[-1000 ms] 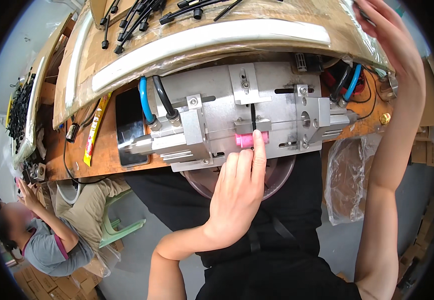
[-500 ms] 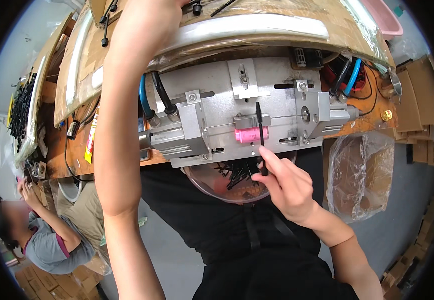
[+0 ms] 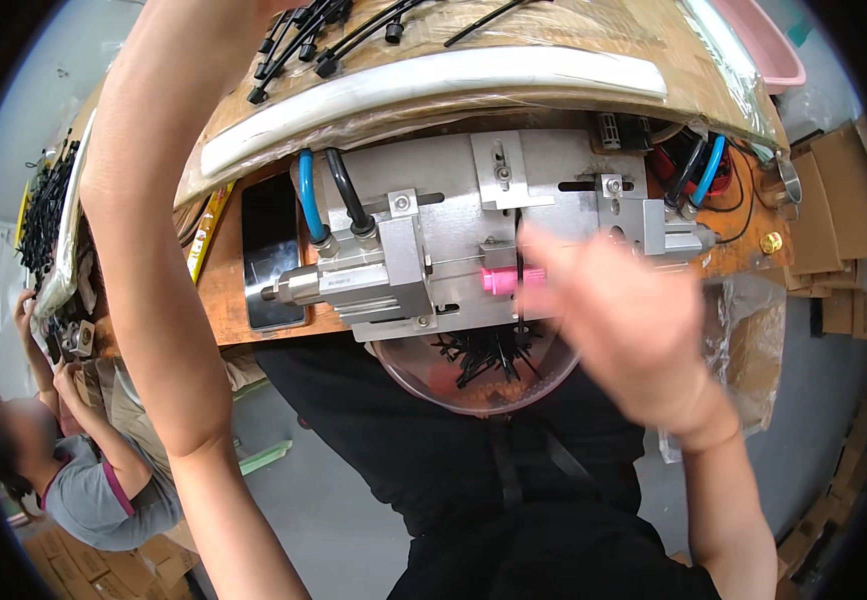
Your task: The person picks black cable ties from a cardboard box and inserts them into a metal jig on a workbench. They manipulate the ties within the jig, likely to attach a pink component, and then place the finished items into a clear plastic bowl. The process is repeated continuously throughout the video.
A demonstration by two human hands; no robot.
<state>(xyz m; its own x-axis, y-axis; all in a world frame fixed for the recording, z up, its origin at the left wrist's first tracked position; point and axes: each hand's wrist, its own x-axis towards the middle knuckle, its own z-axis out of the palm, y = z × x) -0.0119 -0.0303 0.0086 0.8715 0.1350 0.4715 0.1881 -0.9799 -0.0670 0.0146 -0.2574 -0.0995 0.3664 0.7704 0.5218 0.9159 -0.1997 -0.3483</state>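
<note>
My right hand (image 3: 626, 335) is smeared by motion over the right part of a metal clamping fixture (image 3: 444, 225). Its fingertips are beside a thin black rod (image 3: 521, 262), which lies lengthwise across the fixture's middle over a pink block (image 3: 497, 281); whether they grip it cannot be made out. My left arm stretches up past the fixture's left side. Only the edge of my left hand (image 3: 266, 6) shows at the top, near black rods with thicker ends (image 3: 304, 45) on a cardboard-covered board; its fingers are out of the picture.
Below the fixture, a clear bowl (image 3: 404, 372) holds several black pieces. A dark phone (image 3: 272, 250) lies on the wooden bench left of the fixture's cylinder (image 3: 379, 285). Blue and black hoses (image 3: 308, 195) rise there. A co-worker (image 3: 104, 480) sits at far left; cartons (image 3: 844, 200) stand right.
My right hand has moved up and right and blurred. The black rod now lies farther up the fixture, reaching the top bracket. My left arm has swung left, uncovering the phone and more rods.
</note>
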